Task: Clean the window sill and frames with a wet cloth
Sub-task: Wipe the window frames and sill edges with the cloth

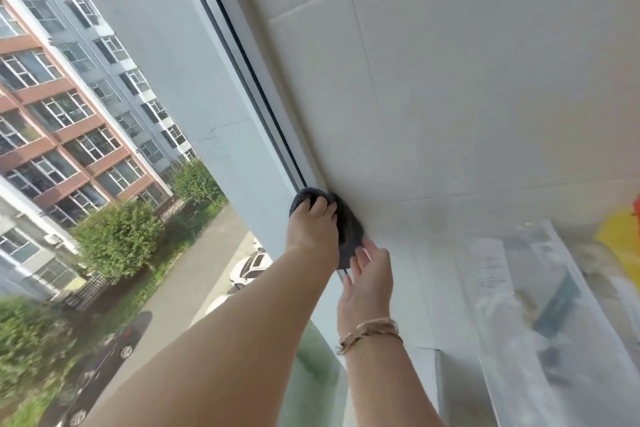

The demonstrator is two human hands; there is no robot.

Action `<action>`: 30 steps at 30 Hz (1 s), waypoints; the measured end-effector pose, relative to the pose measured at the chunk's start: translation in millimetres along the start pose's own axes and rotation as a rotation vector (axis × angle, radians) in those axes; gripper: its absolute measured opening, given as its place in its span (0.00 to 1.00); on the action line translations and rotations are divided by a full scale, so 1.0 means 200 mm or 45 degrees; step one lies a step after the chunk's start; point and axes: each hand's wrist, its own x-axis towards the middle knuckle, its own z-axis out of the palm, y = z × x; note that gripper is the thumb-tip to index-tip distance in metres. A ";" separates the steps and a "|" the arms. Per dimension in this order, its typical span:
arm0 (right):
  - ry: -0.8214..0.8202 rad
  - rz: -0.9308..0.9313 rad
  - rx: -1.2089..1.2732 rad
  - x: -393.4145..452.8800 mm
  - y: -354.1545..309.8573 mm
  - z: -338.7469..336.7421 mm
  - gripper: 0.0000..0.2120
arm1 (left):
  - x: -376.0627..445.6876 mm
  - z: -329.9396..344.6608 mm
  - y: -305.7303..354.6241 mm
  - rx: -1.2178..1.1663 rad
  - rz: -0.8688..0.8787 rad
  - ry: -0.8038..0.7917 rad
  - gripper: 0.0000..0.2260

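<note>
The left hand (313, 224) curls its grip round a dark grey cloth (348, 229), pressing it against the window frame (258, 80) where it meets the white tiled wall (450, 80). The right hand (369, 276), bracelet (369, 334) on its wrist, touches the cloth's lower edge with relaxed, straight fingers.

The white window frame (273, 87) is seen running diagonally beside a white tiled wall (450, 80). A dark grey cloth (349, 232) is pressed against the frame where it meets the tiles. Lower right, a pale ledge (429, 291) is seen, on which clear plastic packaging (540, 315) is laid; its contents are too blurred to be told.
</note>
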 end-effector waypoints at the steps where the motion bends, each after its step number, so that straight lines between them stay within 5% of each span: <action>1: -0.056 -0.015 -0.083 0.00 -0.04 0.08 0.15 | 0.00 0.00 -0.02 -0.030 0.025 -0.006 0.28; 10: -0.140 0.042 -0.592 0.11 -0.03 0.23 0.16 | -0.03 0.05 0.02 -0.112 0.069 -0.001 0.23; 24: -0.575 -0.224 -0.541 -0.21 -0.28 0.68 0.14 | -0.12 -0.45 -0.57 0.002 -0.065 0.176 0.22; 30: -0.549 -0.290 -0.659 -0.13 -0.15 0.61 0.17 | -0.14 -0.40 -0.55 0.005 -0.039 0.136 0.25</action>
